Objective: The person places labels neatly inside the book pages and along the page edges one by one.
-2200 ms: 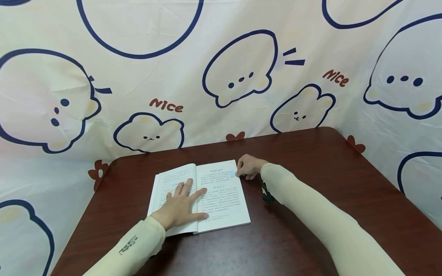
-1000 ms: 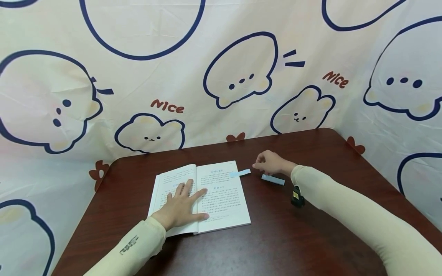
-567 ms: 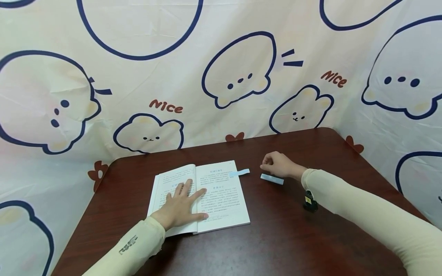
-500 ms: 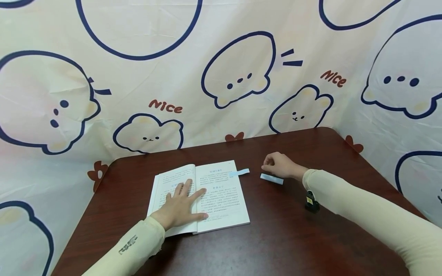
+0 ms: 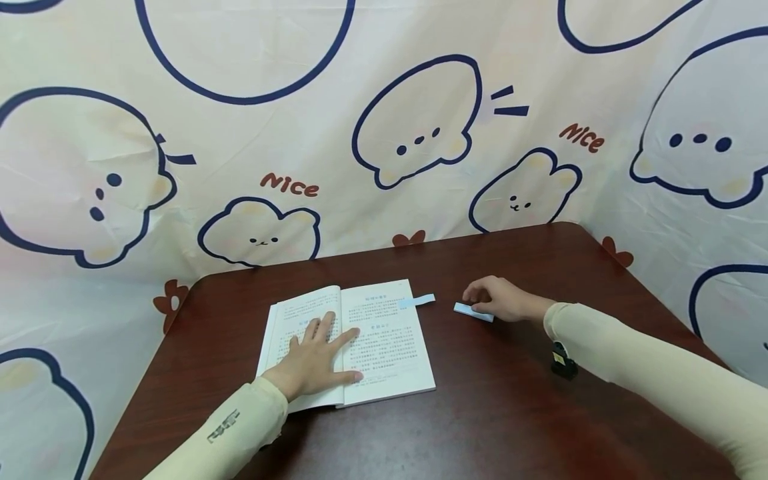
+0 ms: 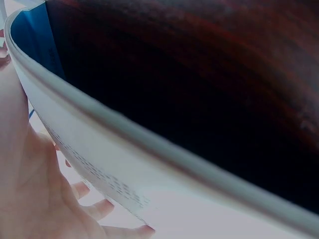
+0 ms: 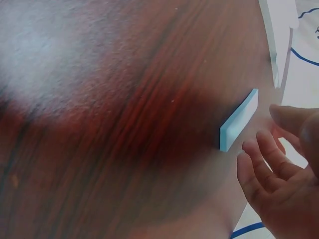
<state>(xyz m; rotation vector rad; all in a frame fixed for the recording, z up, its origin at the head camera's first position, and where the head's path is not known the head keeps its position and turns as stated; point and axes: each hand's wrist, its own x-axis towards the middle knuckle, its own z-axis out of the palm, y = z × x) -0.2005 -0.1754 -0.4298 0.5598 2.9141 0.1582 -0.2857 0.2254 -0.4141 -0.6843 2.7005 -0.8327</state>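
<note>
An open book [image 5: 389, 360] with printed pages lies on the table. My left hand [image 5: 313, 360] presses on it with fingers spread across the left page and the fold, the thumb reaching onto the right page. A light-blue sticky strip [image 5: 417, 301] is stuck near the right page's upper outer edge and juts past it. To the right lies a small block of light-blue sticky notes [image 5: 465, 309]. My right hand [image 5: 504, 298] hovers over the block, thumb overlapping it in the head view. In the right wrist view, the loosely bent fingers stand just beside the block [image 7: 240, 120], holding nothing.
The dark brown wooden table [image 5: 480, 400] carries these things. A pale curtain [image 5: 336, 147] with cartoon outlines hangs behind the table and along both sides. A small black device [image 5: 563, 360] sits at the right wrist.
My right hand left the strip by the page edge and moved right. It has since come down toward the sticky-note block, with its fingers opening. The left hand and book have stayed put.
</note>
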